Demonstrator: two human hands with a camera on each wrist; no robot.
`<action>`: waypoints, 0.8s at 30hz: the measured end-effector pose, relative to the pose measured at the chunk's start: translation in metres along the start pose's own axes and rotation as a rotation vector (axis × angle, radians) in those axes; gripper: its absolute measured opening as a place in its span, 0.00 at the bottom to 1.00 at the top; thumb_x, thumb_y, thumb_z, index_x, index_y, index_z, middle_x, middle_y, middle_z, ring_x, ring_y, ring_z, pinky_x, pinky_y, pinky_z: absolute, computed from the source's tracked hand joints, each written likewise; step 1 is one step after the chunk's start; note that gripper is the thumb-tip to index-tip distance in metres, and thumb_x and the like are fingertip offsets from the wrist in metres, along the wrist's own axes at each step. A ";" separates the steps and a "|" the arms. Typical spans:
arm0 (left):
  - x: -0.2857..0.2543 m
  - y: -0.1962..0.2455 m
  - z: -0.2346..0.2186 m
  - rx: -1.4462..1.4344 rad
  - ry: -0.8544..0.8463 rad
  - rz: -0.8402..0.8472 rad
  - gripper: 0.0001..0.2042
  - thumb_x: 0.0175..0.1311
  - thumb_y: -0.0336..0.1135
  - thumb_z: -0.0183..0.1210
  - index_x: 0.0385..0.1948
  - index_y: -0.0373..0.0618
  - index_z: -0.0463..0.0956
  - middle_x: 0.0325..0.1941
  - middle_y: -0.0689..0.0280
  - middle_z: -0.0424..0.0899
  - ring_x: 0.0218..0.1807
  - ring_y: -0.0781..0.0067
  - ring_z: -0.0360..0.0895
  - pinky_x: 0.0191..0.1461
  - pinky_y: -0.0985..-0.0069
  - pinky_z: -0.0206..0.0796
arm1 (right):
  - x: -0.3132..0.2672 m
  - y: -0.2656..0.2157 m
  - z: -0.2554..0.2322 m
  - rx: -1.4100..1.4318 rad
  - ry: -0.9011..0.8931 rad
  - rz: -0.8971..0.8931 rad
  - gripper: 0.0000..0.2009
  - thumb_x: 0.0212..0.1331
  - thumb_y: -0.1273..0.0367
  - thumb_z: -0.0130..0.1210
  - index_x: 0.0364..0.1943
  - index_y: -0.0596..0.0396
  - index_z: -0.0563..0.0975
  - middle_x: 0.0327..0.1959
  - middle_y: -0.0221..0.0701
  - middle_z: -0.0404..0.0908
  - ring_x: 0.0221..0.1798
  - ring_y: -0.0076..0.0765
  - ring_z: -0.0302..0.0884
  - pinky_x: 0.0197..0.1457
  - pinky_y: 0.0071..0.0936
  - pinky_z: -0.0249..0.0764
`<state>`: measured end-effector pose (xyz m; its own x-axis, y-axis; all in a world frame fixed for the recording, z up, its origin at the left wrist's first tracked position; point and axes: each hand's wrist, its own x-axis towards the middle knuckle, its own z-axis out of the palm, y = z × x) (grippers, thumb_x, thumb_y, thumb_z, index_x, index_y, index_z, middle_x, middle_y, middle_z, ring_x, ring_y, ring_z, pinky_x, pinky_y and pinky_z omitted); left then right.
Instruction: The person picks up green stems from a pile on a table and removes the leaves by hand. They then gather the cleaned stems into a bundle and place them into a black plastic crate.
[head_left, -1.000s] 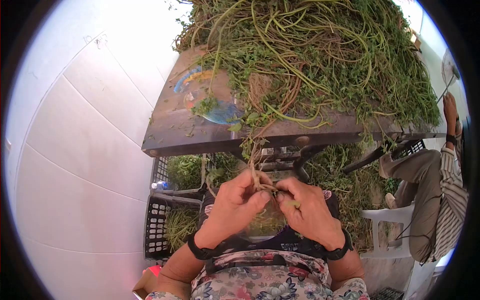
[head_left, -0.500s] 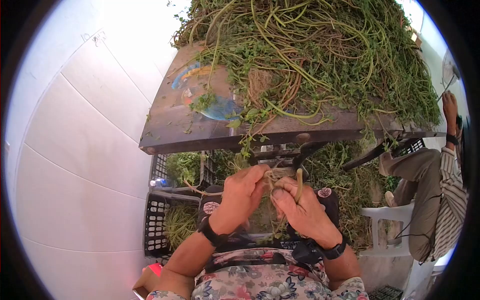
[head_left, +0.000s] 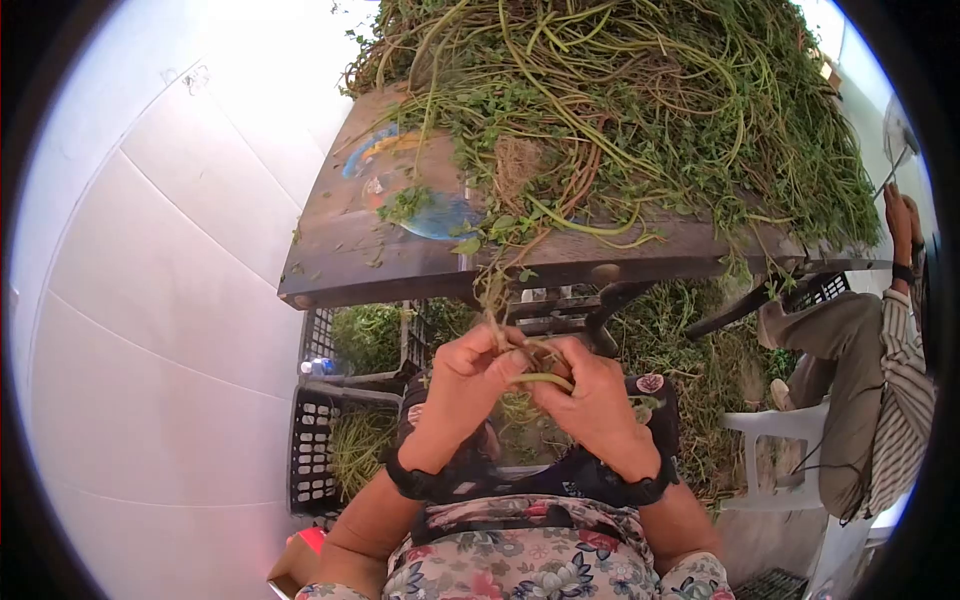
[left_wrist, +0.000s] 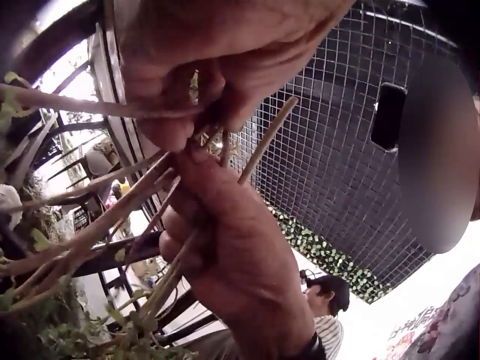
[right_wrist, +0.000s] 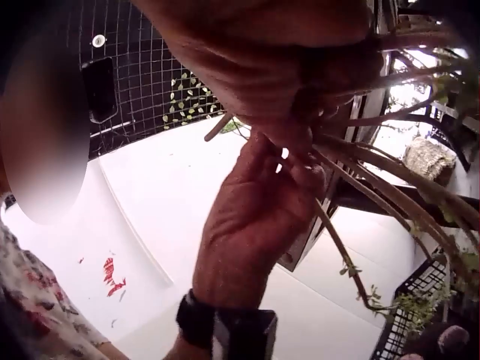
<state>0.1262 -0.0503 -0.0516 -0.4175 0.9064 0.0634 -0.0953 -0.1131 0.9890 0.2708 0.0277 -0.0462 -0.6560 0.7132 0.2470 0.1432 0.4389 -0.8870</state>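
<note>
The wooden table (head_left: 335, 225) at twelve o'clock looks smooth; the crate (head_left: 305, 502) at eight and chair (head_left: 762, 428) at four look plastic.

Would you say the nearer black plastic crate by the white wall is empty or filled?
Not empty: green stems show inside the crate; how full, I cannot tell.

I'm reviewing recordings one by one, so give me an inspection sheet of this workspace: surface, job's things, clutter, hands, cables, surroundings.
Surface: dark table, bird-like picture on its left part.
Job's things: stems between the hands; large leafy heap on the table.
Clutter: leaf scraps on the table; crate of greens below, left.
Hands: left hand and right hand both grip stems.
Cables: thin dark line by the white chair, possibly a cable.
Surroundings: pale wall left; seated person and fan right.
</note>
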 end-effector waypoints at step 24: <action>0.000 0.024 -0.003 0.106 -0.325 -0.165 0.12 0.62 0.39 0.56 0.34 0.38 0.78 0.26 0.71 0.77 0.26 0.86 0.72 0.31 0.86 0.67 | 0.017 0.003 -0.024 0.537 -0.051 0.312 0.11 0.60 0.67 0.47 0.24 0.57 0.72 0.18 0.26 0.73 0.21 0.21 0.68 0.39 0.23 0.69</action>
<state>0.1217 -0.0544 -0.0286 -0.0940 0.9927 -0.0752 -0.0365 0.0721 0.9967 0.2783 0.0541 -0.0353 -0.6796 0.7309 -0.0622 -0.0508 -0.1315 -0.9900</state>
